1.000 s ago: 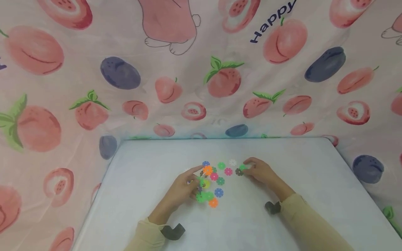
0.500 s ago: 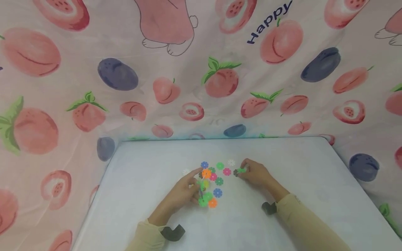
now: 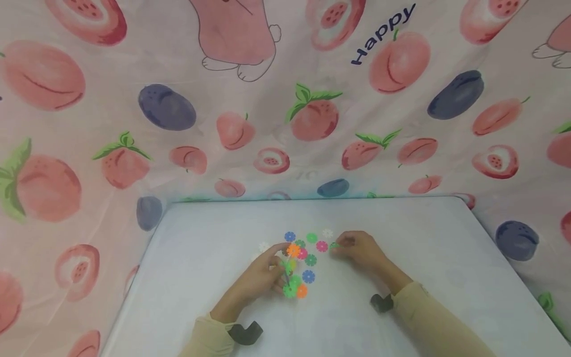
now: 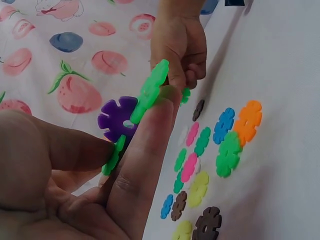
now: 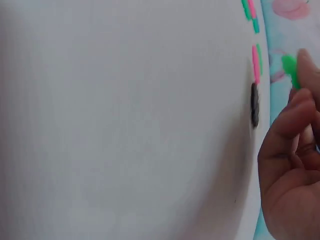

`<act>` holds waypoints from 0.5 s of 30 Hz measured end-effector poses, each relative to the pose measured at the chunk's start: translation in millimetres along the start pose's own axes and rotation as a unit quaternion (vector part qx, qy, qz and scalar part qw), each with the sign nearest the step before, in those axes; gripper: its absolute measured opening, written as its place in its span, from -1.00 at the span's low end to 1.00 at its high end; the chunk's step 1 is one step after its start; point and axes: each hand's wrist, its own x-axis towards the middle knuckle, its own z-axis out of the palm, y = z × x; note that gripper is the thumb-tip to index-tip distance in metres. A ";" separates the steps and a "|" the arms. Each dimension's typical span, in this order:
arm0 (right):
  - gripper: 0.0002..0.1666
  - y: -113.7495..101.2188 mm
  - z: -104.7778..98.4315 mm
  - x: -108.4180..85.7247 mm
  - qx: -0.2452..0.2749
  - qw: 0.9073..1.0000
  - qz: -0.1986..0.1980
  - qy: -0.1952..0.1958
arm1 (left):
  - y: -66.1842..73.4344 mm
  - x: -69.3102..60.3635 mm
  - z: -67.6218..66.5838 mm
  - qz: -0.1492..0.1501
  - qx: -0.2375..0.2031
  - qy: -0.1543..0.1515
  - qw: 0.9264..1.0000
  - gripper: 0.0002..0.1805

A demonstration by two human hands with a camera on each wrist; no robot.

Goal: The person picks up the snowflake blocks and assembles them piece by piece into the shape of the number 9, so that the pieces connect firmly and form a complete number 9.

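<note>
My left hand (image 3: 263, 272) pinches a small joined piece of notched plastic snowflake discs between thumb and fingers. In the left wrist view this shows a purple disc (image 4: 114, 121) slotted to a green disc (image 4: 150, 92) along the index finger, with a smaller-looking green disc (image 4: 114, 156) by the thumb. A sliver of orange peeks out behind the purple one; the rest is hidden by fingers. My right hand (image 3: 361, 252), right of the pile, pinches a single green snowflake disc (image 5: 290, 69) between thumb and fingertip, above the table and apart from the left hand's piece.
Loose snowflake discs lie flat between the hands: blue (image 3: 308, 276), pink (image 3: 321, 246), white (image 3: 327, 233), orange (image 3: 302, 291) and several more. A dark disc (image 5: 255, 105) lies near the right hand. The white table (image 3: 214, 218) meets a fruit-printed cloth (image 3: 267, 124) behind.
My right hand has moved left and slightly nearer with its green disc, now covering the dark disc in the head view. The left index finger has bent a little; its joined piece has turned slightly.
</note>
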 end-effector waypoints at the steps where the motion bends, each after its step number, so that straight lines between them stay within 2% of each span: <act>1: -0.75 -1.9 0.6 -0.9 0.011 1.000 -0.003 0.001 | 0.0 0.1 0.0 -0.001 0.000 -0.001 1.000 -0.34; 4: -0.74 -9.3 1.6 -4.5 0.046 0.999 -0.015 -0.011 | -0.4 0.5 0.0 -0.004 -0.001 -0.006 1.000 -0.35; 9: -0.75 -24.0 4.5 -11.2 0.092 0.993 -0.048 -0.064 | -1.0 -0.2 -0.3 -0.008 -0.001 -0.012 1.000 -0.34; 15: -0.76 -43.2 11.2 -19.0 0.101 0.988 -0.077 -0.082 | -1.9 -0.2 -0.5 0.001 -0.003 -0.016 1.000 -0.33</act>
